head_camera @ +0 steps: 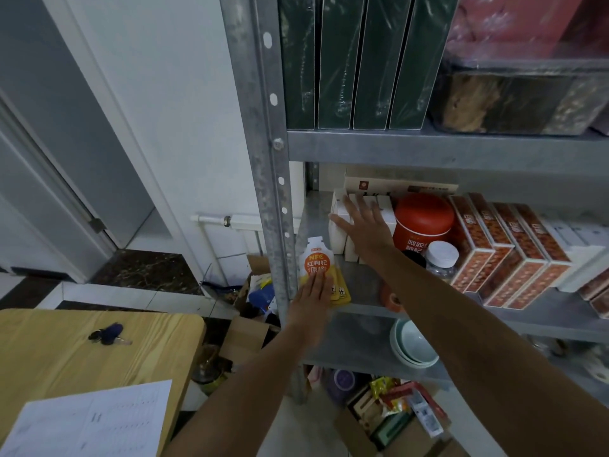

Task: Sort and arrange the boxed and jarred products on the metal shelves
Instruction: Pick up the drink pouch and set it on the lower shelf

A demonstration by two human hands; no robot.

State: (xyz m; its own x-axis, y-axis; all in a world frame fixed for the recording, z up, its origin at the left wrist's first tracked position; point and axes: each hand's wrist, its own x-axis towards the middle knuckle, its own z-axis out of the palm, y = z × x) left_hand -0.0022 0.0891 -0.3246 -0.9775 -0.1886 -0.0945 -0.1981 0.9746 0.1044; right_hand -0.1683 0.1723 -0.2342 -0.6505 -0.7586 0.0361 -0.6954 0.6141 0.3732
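1. Progress looks partial. To the right of the red jar [423,222], the red patterned boxes [504,252] already stand in a neat row. Above the red jar, the green boxes [349,61] stand upright, side by side.
2. Your right hand [365,225] lies flat against the white boxes [339,235] just left of the red jar. Its fingers are straight and spread and grip nothing. I judge you are squaring that group, which looks close to lined up.
3. Your left hand [311,298] rests on the orange-and-white pouch [314,262]. The pouch is further left of the red jar, at the front edge of the same shelf [362,285]. The fingers are straight and close together, pressing rather than pinching. The pouch leans loosely and does not look placed yet.
4. Just in front of the red jar stands a clear jar with a white lid [441,258]. Your forearm partly hides a dark-topped thing beside it, and you cannot tell what it is.
5. Still to do, by my reading: settle the pouch, and tidy the small jars in front of the red jar. Well below the red jar, the cardboard box of mixed packets [395,417] looks unsorted.
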